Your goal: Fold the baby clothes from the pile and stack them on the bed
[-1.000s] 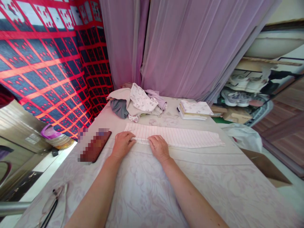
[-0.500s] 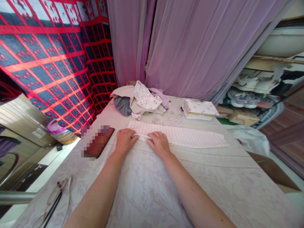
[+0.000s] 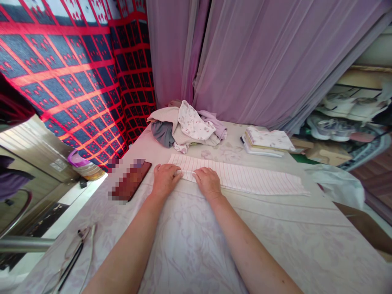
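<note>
A long, narrow, white garment with thin pink stripes (image 3: 245,179) lies folded flat across the bed (image 3: 190,245). My left hand (image 3: 165,179) rests on its left end, fingers pinching the near edge. Beside it, my right hand (image 3: 208,183) presses on the same near edge, fingers curled onto the cloth. The two hands are about a hand's width apart.
A heap of unfolded clothes (image 3: 186,128) sits at the far side by the purple curtain (image 3: 245,61). A folded stack (image 3: 266,141) lies at the far right. A dark phone (image 3: 131,185) is left of my left hand. Glasses (image 3: 72,257) lie near the left edge.
My hands have stayed on the striped garment's near left edge, the right one shifting slightly closer to the left. The camera has turned a little to the left.
</note>
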Demonstrator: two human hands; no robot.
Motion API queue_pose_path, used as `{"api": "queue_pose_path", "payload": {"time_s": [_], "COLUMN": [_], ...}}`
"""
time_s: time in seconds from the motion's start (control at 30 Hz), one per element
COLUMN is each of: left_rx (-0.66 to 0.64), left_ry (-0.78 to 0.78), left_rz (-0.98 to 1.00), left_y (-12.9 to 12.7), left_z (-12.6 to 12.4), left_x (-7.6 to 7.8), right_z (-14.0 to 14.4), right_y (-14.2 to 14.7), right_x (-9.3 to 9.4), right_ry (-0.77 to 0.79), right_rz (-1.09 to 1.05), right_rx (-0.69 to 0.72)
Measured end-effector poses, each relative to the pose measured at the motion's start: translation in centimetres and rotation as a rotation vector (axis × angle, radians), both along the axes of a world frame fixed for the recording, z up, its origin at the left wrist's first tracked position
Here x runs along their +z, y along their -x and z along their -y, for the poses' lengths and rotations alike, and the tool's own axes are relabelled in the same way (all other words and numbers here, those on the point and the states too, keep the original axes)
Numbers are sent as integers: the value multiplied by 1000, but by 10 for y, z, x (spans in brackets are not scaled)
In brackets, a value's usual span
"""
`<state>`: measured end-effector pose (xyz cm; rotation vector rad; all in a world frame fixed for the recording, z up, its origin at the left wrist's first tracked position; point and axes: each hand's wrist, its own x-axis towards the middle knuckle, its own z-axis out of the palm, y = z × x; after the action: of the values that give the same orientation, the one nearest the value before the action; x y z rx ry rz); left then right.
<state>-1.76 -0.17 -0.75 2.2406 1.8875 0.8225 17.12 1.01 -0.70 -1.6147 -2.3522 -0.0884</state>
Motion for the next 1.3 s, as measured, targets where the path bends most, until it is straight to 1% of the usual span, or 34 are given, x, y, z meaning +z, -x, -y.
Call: {"api": "queue_pose_path", "payload": {"time_s": [0.13, 0.4, 0.53, 0.73, 0.83, 0.93, 1.03, 1.1, 1.17, 1.3], "left_rx": [28, 32, 18, 1, 6, 47, 122, 169, 200, 191], "left_ry": [8, -27, -22, -19, -37, -61, -27, -6, -11, 0], "left_rz": [-33, 6, 35, 22, 26, 112, 240, 274, 253, 125], "left_y": [-1, 1, 4, 4, 6, 13, 23, 26, 25, 18], "left_z": [1, -1, -1, 2, 2, -1, -5, -5, -5, -3], "left_x": [1, -2, -3, 1, 0, -4, -7, -7, -5, 0], "right_z": [-1, 6, 9, 14, 20, 26, 29, 30, 30, 31], "right_y": [2, -12, -16, -17, -20, -25, -27, -27, -26, -25], "right_x": [-1, -4, -6, -6, -8, -11, -12, -12, -11, -10], "right_ry": [24, -4, -24, -32, -45, -52, -54, -55, -55, -25], "right_rz": [13, -192, -238, -296, -308, -286, -260, -250, -242, -213], "right_rx": [-25, 142, 159, 174, 230, 298, 316, 320, 315, 279]}}
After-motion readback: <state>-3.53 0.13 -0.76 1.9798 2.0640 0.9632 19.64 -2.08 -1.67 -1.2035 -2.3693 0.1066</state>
